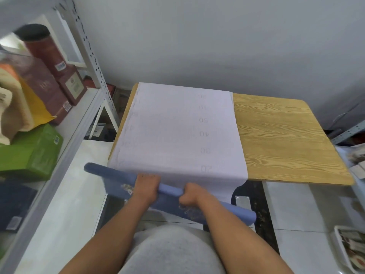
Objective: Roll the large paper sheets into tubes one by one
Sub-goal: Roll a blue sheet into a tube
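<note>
Both hands, left hand (pixel 147 185) & right hand (pixel 190 195), grip the blue rolled tube (pixel 169 189) at near edge of white paper sheet (pixel 177 131) lying flat on wooden table (pixel 286 139).

1. a large white paper sheet (pixel 177 131) lies flat on the wooden table (pixel 286 139), its near edge hanging over.
2. the left hand (pixel 147 184) and right hand (pixel 190 195) each grip a blue rolled tube (pixel 169 189) at that edge.
3. a metal shelf (pixel 59 139) with boxes stands to the left.
</note>
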